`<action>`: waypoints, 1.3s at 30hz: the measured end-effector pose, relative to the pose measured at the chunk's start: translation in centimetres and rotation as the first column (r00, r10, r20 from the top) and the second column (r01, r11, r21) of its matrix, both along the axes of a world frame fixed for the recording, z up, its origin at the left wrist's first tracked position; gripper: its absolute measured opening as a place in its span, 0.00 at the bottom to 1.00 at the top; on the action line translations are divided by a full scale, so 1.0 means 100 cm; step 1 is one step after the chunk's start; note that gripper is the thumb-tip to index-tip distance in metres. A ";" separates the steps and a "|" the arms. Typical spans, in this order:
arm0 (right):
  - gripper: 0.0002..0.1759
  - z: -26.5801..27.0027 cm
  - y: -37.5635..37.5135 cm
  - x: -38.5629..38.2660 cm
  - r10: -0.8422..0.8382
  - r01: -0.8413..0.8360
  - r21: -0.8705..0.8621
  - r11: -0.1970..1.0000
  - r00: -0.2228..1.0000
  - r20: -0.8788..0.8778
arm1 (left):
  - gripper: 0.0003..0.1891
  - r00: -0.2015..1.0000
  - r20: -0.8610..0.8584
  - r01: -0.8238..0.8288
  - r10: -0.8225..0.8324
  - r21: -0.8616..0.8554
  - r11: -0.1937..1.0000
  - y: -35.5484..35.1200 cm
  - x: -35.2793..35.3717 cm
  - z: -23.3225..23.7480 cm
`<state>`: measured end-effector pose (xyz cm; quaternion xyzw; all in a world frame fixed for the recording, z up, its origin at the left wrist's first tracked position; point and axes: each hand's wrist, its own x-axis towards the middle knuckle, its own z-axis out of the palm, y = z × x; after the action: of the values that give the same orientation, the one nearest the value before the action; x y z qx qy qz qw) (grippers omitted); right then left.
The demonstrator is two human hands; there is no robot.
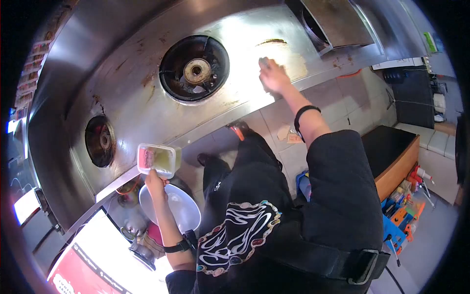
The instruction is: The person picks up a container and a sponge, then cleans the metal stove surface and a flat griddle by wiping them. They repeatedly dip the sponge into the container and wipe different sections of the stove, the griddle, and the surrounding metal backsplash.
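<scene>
My left hand [155, 182] grips the near edge of a clear plastic tub [157, 159] that holds yellowish liquid and something pink. The tub hangs over the front lip of a stainless steel cooktop [122, 93]. My right hand [273, 75] presses a small scrubbing pad [265, 62] flat onto the steel surface, on a brownish smeared patch to the right of the large round burner [195, 69]. A black band sits on each wrist.
A second, smaller burner [100, 140] lies at the left end of the cooktop. A metal bowl [171, 206] sits below the tub. A recessed steel bay [333, 22] is at the back right. A wooden cabinet [394, 157] and colourful tools [404, 210] stand on the right.
</scene>
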<state>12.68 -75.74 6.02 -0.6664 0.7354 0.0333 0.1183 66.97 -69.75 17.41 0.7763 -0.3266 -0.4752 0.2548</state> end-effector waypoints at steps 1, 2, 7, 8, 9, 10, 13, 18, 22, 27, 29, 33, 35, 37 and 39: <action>0.32 -0.016 -0.011 -0.020 -0.279 0.278 -0.056 0.959 0.960 0.003 | 0.17 1.000 0.004 -0.005 0.005 0.005 1.000 0.000 -0.015 0.002; 0.33 -0.012 -0.019 -0.020 -0.450 0.448 -0.064 0.892 0.892 -0.029 | 0.17 1.000 -0.007 -0.003 0.003 0.000 1.000 0.000 -0.030 0.003; 0.16 -0.009 -0.012 0.111 -0.254 0.341 -0.107 0.934 0.843 0.474 | 0.18 1.000 -0.005 -0.006 0.006 0.002 1.000 -0.002 -0.082 -0.006; 0.16 -0.053 0.009 0.142 0.205 -0.085 -0.452 0.888 0.953 0.223 | 0.18 0.999 -0.032 0.025 -0.025 -0.009 1.000 -0.004 -0.091 -0.004; 0.15 -0.039 0.025 0.159 0.374 -0.207 -0.491 0.846 0.888 0.269 | 0.18 0.999 -0.031 0.033 -0.034 -0.005 0.999 -0.006 -0.097 -0.003; 0.15 -0.026 0.034 0.167 0.531 -0.318 -0.538 0.780 0.792 0.301 | 0.19 0.998 -0.009 0.059 -0.059 0.014 0.998 -0.010 -0.103 -0.003; 0.19 -0.025 0.025 0.107 0.622 -0.469 -0.426 0.774 0.691 0.369 | 0.19 0.996 -0.009 0.092 -0.092 0.001 0.996 -0.017 -0.109 -0.007; 0.14 0.000 0.002 0.021 -0.200 0.202 -0.017 0.979 0.976 0.084 | 0.21 0.955 0.102 0.280 -0.278 0.000 0.960 -0.023 -0.116 -0.005; 0.23 0.061 -0.015 0.049 -0.249 0.268 0.054 0.962 0.781 0.572 | 0.24 0.929 0.148 0.350 -0.338 -0.063 0.934 -0.036 -0.118 -0.010; 0.24 0.173 0.011 0.162 0.249 -0.079 -0.261 0.962 0.646 0.722 | 0.25 0.853 0.250 0.496 -0.457 -0.118 0.860 -0.047 -0.138 0.016; 0.20 0.165 0.017 0.199 0.533 -0.420 -0.328 0.846 0.655 0.536 | 0.26 0.840 0.285 0.511 -0.462 -0.129 0.850 -0.053 -0.139 0.017; 0.16 0.176 0.030 0.231 0.503 -0.507 -0.127 0.853 0.733 0.458 | 0.26 0.797 0.313 0.584 -0.517 -0.174 0.793 -0.055 -0.141 0.026; 0.17 0.160 0.021 0.238 0.489 -0.497 -0.111 0.861 0.745 0.454 | 0.26 0.749 0.358 0.642 -0.558 -0.183 0.744 -0.058 -0.138 0.026; 0.13 0.154 0.017 0.240 0.496 -0.510 -0.083 0.856 0.766 0.410 | 0.26 0.808 0.283 0.575 -0.517 -0.185 0.797 -0.059 -0.136 0.005; 0.14 0.120 0.007 0.251 0.429 -0.478 0.029 0.878 0.812 0.396 | 0.26 0.801 0.272 0.589 -0.534 -0.201 0.782 -0.059 -0.137 -0.017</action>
<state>37.82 -75.07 18.03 -0.8074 0.5143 -0.0217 0.2883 53.31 -75.63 15.67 0.6434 -0.6304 -0.3988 0.1722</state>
